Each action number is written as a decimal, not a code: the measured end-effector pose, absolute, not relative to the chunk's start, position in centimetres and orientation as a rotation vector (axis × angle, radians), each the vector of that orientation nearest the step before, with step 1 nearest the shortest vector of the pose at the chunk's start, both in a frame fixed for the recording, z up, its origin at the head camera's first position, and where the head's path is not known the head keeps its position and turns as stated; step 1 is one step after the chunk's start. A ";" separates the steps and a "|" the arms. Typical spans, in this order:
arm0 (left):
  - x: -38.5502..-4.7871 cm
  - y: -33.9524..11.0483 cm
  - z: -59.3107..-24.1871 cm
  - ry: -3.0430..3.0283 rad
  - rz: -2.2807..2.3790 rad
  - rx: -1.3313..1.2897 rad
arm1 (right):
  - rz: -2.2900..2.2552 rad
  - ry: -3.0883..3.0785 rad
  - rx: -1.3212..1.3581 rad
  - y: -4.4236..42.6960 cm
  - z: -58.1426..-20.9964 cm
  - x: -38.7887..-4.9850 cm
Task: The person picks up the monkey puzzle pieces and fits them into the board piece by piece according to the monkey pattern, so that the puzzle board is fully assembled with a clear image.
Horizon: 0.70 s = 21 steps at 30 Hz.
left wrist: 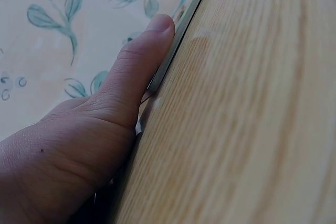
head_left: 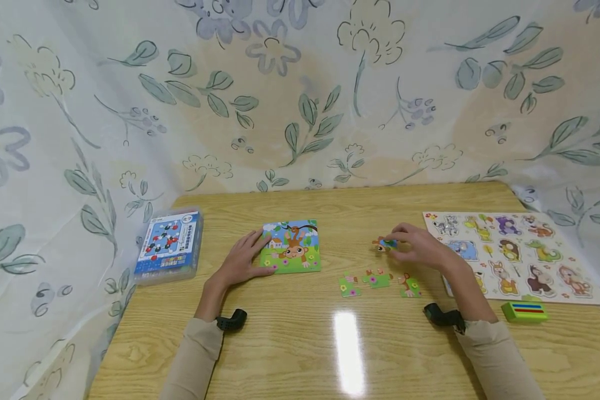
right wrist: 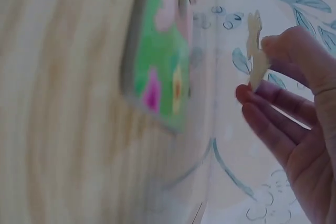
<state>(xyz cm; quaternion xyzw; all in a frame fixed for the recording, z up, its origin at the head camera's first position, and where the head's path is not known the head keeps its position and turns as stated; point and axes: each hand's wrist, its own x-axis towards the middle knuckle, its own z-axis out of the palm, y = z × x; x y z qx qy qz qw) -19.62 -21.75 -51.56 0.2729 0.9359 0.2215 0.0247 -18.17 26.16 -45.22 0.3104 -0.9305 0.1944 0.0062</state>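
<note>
A square monkey picture board (head_left: 292, 250) lies left of the middle of the table. My left hand (head_left: 242, 258) rests along its left side; in the left wrist view the straight thumb (left wrist: 144, 51) lies over the board's edge. My right hand (head_left: 420, 244) pinches a small jigsaw piece (head_left: 387, 243) with part of the monkey's face, between thumb and fingertips. The right wrist view shows that piece's pale edge (right wrist: 257, 59) held above the table. Below the right hand lie a green flowered corner piece (head_left: 350, 286), a middle piece (head_left: 378, 279) and another piece (head_left: 410, 286).
To the right is a large animal peg board (head_left: 522, 250), partly behind my right forearm. A small green block with coloured bars (head_left: 524, 312) sits below it. At the left stands a clear plastic box (head_left: 169, 244) with a molecule picture. Floral cloth (head_left: 300, 111) hangs behind the table.
</note>
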 end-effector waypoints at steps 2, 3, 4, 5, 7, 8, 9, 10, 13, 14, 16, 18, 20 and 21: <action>-19.7 -21.7 -51.6 2.897 0.687 0.844 | 0.610 -2.893 0.991 25.7 -45.1 -18.1; -19.7 -21.8 -51.6 2.898 0.687 0.846 | 0.613 -2.884 0.999 25.4 -45.0 -18.0; -19.7 -21.8 -51.6 2.899 0.686 0.847 | 0.612 -2.880 1.003 25.2 -45.0 -18.0; -19.7 -21.8 -51.6 2.900 0.684 0.848 | 0.616 -2.872 1.009 24.9 -45.0 -17.9; -19.7 -21.8 -51.7 2.901 0.683 0.847 | 0.615 -2.852 1.025 24.4 -45.0 -17.8; -19.7 -21.8 -51.7 2.901 0.681 0.848 | 0.607 -2.831 1.044 24.2 -45.1 -17.8; -19.7 -21.8 -51.7 2.901 0.680 0.849 | 0.601 -2.803 1.065 24.0 -45.1 -17.8; -19.7 -21.9 -51.8 2.900 0.678 0.849 | 0.595 -2.770 1.087 23.8 -45.2 -17.8; -19.7 -21.9 -51.8 2.904 0.671 0.853 | 0.550 -2.634 1.166 23.1 -45.6 -18.0; -19.7 -21.9 -51.8 2.905 0.678 0.852 | 0.541 -2.581 1.195 22.9 -45.7 -18.1; -19.6 -21.9 -51.8 2.909 0.678 0.850 | 0.526 -2.490 1.239 22.2 -45.8 -18.4; -19.7 -21.9 -51.8 2.910 0.681 0.849 | 0.513 -2.422 1.281 21.3 -45.7 -18.6; -19.7 -21.8 -51.8 2.910 0.681 0.853 | 0.509 -2.390 1.315 20.3 -45.5 -18.9; -19.7 -21.8 -51.8 2.911 0.676 0.854 | 0.506 -2.385 1.327 19.7 -45.4 -18.9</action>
